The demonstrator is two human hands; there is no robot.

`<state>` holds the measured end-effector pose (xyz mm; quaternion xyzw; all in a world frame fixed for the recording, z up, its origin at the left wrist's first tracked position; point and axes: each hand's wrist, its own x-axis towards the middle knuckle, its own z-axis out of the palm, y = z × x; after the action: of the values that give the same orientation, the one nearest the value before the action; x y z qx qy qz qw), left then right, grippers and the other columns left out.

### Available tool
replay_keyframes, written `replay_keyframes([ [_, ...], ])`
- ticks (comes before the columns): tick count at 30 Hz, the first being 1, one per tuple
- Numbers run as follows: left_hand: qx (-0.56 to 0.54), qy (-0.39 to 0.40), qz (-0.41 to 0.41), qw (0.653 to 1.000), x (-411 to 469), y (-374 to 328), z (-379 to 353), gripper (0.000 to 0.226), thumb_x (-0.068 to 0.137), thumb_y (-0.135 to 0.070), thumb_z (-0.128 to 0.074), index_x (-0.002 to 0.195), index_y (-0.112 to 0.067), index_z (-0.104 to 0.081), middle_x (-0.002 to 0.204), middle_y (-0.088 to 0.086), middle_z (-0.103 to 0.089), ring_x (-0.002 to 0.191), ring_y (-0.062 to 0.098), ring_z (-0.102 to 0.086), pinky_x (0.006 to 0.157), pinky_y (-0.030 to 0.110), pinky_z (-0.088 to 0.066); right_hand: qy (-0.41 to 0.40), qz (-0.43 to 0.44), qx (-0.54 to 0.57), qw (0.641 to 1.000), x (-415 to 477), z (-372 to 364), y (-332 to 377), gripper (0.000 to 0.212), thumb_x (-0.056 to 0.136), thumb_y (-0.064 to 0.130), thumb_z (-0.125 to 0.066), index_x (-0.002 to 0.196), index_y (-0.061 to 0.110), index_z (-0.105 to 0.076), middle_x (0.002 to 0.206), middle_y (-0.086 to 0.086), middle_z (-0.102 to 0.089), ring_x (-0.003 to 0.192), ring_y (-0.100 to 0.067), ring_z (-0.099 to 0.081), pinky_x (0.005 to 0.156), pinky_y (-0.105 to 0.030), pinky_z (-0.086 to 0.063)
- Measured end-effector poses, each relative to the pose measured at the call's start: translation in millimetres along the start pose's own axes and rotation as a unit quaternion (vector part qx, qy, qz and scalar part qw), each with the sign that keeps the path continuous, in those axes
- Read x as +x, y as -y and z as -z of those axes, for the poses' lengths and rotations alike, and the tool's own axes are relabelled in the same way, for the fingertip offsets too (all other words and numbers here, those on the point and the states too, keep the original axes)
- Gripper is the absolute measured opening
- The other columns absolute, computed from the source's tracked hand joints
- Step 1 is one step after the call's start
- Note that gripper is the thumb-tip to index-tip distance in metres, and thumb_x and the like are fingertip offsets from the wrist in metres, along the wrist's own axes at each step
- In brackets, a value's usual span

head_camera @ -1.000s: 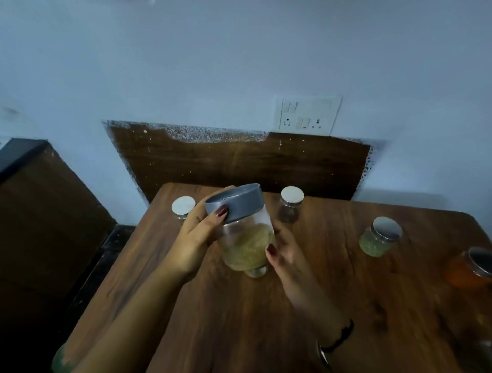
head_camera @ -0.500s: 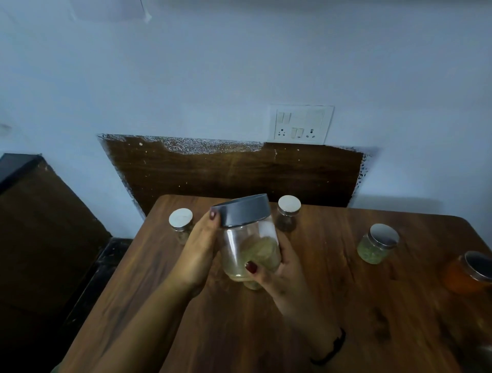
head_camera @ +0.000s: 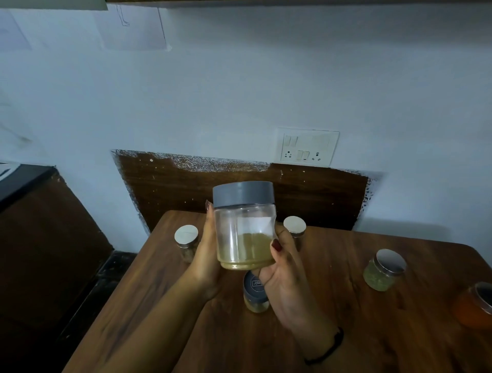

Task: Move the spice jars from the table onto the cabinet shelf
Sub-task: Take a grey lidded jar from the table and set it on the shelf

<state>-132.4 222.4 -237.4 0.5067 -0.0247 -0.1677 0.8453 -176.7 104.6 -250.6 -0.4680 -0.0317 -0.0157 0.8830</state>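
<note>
A clear jar with a grey lid (head_camera: pixel 243 226), half full of yellowish powder, is held upright above the wooden table (head_camera: pixel 346 332). My left hand (head_camera: pixel 206 255) grips its left side and my right hand (head_camera: pixel 282 266) holds its right side and base. Below it on the table stands a small grey-lidded jar (head_camera: pixel 254 292). Two small silver-lidded jars stand farther back, one on the left (head_camera: pixel 186 241) and one on the right (head_camera: pixel 295 227). A green-filled jar (head_camera: pixel 383 270) and an orange-filled jar (head_camera: pixel 474 306) stand at the right.
A white wall with a switch and socket plate (head_camera: pixel 306 146) rises behind the table, above a dark wood panel (head_camera: pixel 239 183). The underside of a cabinet or shelf (head_camera: pixel 266 2) shows at the top edge. A dark counter (head_camera: pixel 24 181) sits at the left.
Both hands have lifted the grey-lidded jar higher and turned it upright. The view has tilted upward, and the small grey-lidded jar underneath has come into sight.
</note>
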Motion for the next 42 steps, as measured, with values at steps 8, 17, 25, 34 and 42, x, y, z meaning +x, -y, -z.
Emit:
replay_keyframes([
  [8,-0.043,0.028,0.001,0.999,0,-12,2,0.086,0.090,-0.071,-0.024,0.133,-0.006,-0.060,0.126,0.025,-0.065,0.113,0.034,-0.067,0.094,0.046,-0.057,-0.059,0.070,-0.156,0.983,8,18,-2,0.071,0.071,0.068,-0.072,0.115,0.014,-0.062,0.118,-0.010,-0.067,0.115,-0.031,-0.063,0.093,-0.041,-0.055],
  [17,0.002,-0.041,-0.070,0.997,1,-7,2,0.068,0.089,-0.064,-0.031,0.122,-0.015,-0.065,0.112,0.017,-0.073,0.102,0.029,-0.072,0.081,0.040,-0.061,-0.069,0.153,-0.232,0.958,6,13,3,0.050,0.080,0.049,-0.069,0.116,0.016,-0.058,0.106,0.007,-0.070,0.100,-0.012,-0.068,0.080,-0.022,-0.054],
  [25,0.149,-0.113,-0.147,0.971,2,-6,-3,0.070,0.091,-0.072,-0.037,0.120,-0.015,-0.064,0.109,0.008,-0.074,0.102,0.016,-0.071,0.087,0.036,-0.058,-0.069,0.214,-0.298,0.928,11,-9,-2,0.077,0.071,0.049,-0.080,0.134,0.018,-0.047,0.125,0.009,-0.058,0.112,-0.013,-0.063,0.083,-0.025,-0.056],
  [34,0.179,-0.092,-0.157,0.967,-3,-10,0,0.073,0.085,-0.073,-0.044,0.123,-0.014,-0.063,0.121,0.015,-0.067,0.115,0.028,-0.065,0.102,0.058,-0.048,-0.085,0.180,-0.209,0.957,17,-4,-4,0.075,0.064,0.037,-0.086,0.128,0.017,-0.052,0.118,-0.001,-0.067,0.108,-0.023,-0.068,0.081,-0.033,-0.059],
  [42,-0.001,-0.021,-0.036,0.999,-8,-6,-3,0.069,0.103,-0.049,-0.023,0.102,-0.007,-0.078,0.102,0.019,-0.075,0.092,0.025,-0.075,0.070,0.030,-0.061,-0.076,0.118,-0.147,0.979,14,2,-3,0.057,0.069,0.051,-0.073,0.113,0.015,-0.065,0.109,-0.009,-0.071,0.104,-0.025,-0.068,0.083,-0.037,-0.058],
])
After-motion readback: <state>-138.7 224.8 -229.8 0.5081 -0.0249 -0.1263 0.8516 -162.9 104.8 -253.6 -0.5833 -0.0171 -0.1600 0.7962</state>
